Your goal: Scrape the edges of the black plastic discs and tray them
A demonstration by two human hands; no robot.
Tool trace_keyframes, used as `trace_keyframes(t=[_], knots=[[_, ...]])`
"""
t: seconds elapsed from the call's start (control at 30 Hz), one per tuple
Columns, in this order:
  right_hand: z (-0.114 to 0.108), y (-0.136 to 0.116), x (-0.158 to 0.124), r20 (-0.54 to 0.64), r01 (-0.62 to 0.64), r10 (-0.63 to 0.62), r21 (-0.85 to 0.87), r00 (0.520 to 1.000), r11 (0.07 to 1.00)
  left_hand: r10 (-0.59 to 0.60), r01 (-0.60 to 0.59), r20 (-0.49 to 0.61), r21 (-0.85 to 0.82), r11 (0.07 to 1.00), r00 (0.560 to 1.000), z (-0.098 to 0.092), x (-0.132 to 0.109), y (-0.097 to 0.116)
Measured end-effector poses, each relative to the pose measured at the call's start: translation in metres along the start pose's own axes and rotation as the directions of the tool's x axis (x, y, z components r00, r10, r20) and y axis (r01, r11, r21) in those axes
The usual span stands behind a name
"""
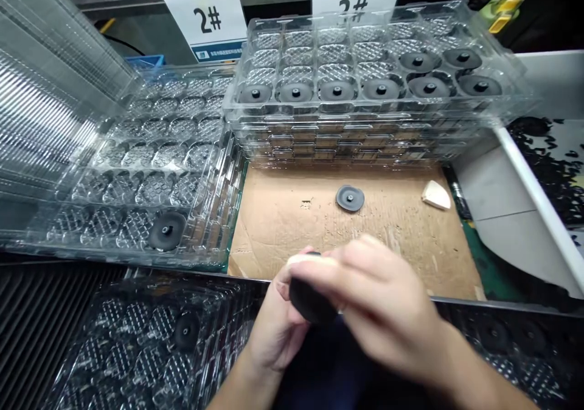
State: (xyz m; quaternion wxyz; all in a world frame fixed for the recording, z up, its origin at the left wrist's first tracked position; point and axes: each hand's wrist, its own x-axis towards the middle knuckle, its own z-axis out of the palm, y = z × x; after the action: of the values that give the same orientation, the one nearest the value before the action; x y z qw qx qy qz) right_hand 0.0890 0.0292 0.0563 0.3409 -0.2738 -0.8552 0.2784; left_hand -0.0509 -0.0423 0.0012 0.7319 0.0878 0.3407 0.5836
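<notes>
A black round disc (312, 300) is held between my two hands at the lower centre, in front of the cardboard's near edge. My left hand (278, 319) grips it from the left side, its fingers partly hidden behind the disc. My right hand (378, 294), slightly blurred, is closed on the disc's right and upper edge. Beyond them, another dark disc (350, 198) with a small central stud lies on the brown cardboard (274, 221). To its right rests a cream wedge-shaped piece (437, 195).
Stacked clear trays (337, 118) with several discs stand at the back. More clear trays (150, 166) are on the left, and a dark tray (137, 343) is lower left. A white bin (542, 191) with black scraps borders the right.
</notes>
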Motion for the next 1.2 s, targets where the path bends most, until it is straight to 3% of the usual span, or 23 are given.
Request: trace_keyframes(t=[0.13,0.23,0.33,0.43,0.5,0.57,0.63,0.7,0.83,0.93,1.03,1.07,1.13,1.2], knots=[[-0.011,0.021,-0.006,-0.145,-0.271,0.265,-0.019,0.953,0.962,0.06,-0.05,0.135,-0.078,0.996,0.989,-0.009,-0.002,0.006],[-0.012,0.015,-0.011,-0.175,-0.276,0.275,0.022,0.945,0.961,0.051,-0.039,0.119,-0.099,0.994,0.992,-0.009,-0.004,0.007],[-0.001,0.001,-0.004,-0.059,-0.044,0.044,-0.001,0.997,0.999,-0.018,0.025,0.082,-0.086,0.996,0.996,-0.007,-0.003,0.008],[0.003,0.0,0.009,0.178,0.159,-0.157,0.004,0.971,0.987,-0.101,0.102,0.057,-0.013,0.995,0.993,-0.009,-0.002,0.012],[-0.002,0.004,0.015,0.33,0.114,-0.107,0.0,0.938,0.994,-0.115,0.117,0.095,-0.008,0.993,0.989,-0.012,-0.003,0.016],[-0.008,0.006,0.017,0.408,0.061,-0.038,-0.044,0.912,0.997,-0.131,0.134,0.115,-0.015,0.991,0.985,-0.014,-0.004,0.019],[-0.007,0.003,0.016,0.364,0.078,-0.059,-0.036,0.929,0.996,-0.188,0.187,0.099,0.021,0.982,0.977,-0.014,-0.005,0.021],[0.001,-0.002,0.013,0.227,0.095,-0.096,0.018,0.969,0.995,-0.178,0.172,0.08,0.074,0.982,0.981,-0.013,-0.003,0.02],[0.018,-0.008,0.003,0.027,-0.026,0.025,0.008,0.999,1.0,0.007,-0.009,0.048,0.058,0.998,0.999,-0.014,0.001,0.014],[0.011,-0.011,-0.006,0.097,-0.149,0.142,0.064,0.985,0.987,0.026,-0.025,0.058,-0.015,1.0,0.998,-0.018,0.003,0.01],[-0.004,-0.011,-0.017,0.287,-0.272,0.173,0.355,0.942,0.894,0.033,-0.029,0.05,-0.084,0.996,0.998,-0.017,0.004,0.01],[-0.007,-0.008,-0.02,0.298,-0.302,0.184,0.423,0.937,0.854,0.04,-0.035,0.041,-0.1,0.994,0.998,-0.016,0.005,0.011],[-0.004,0.005,-0.026,0.184,-0.336,0.283,0.436,0.941,0.835,0.046,-0.042,0.032,-0.129,0.991,0.998,-0.013,0.005,0.013],[0.008,0.027,-0.03,0.003,-0.401,0.421,0.305,0.907,0.864,0.036,-0.032,0.029,-0.15,0.988,0.999,-0.011,0.005,0.013]])
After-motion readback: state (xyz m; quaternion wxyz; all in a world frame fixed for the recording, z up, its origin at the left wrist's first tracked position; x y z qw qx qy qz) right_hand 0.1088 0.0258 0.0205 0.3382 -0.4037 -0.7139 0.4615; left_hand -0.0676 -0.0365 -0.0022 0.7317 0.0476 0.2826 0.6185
